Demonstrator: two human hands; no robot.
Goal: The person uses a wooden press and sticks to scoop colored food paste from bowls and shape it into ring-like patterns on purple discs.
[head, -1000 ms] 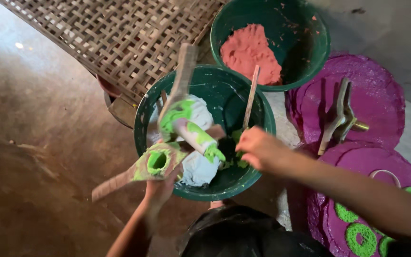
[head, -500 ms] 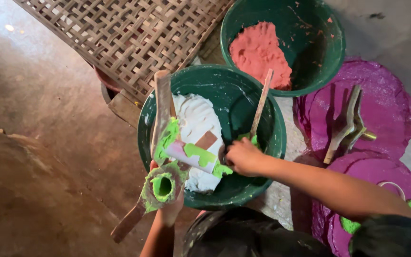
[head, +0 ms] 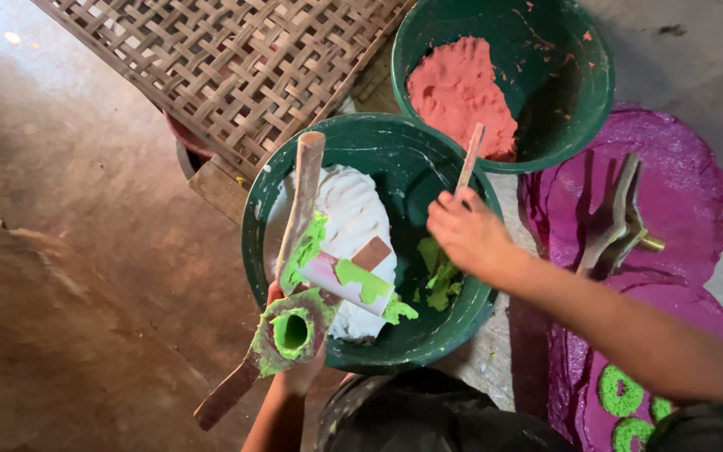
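Note:
My left hand [head: 301, 378] holds a wooden press [head: 290, 331] from below, over the near rim of a dark green bowl [head: 378, 125]. The press is smeared with bright green dough, its round barrel is filled with it, and its long handles stick out across the bowl and toward the floor. The bowl holds a mound of white dough [head: 349, 209] and a smaller lump of green dough [head: 441, 276]. My right hand [head: 470, 234] is closed around a thin wooden stick [head: 469, 159] just above the green lump, at the bowl's right side.
A second green bowl [head: 587, 100] with pink-red dough [head: 462, 92] stands behind. Purple sheets [head: 679, 184] lie at the right, with another press [head: 617, 218] and several green dough rings [head: 621, 389] on them. A woven mat [head: 236, 59] leans at the back left.
My right hand has drawn away from the press toward the bowl's right side, over the green lump. The press has shifted slightly nearer the bowl's near rim.

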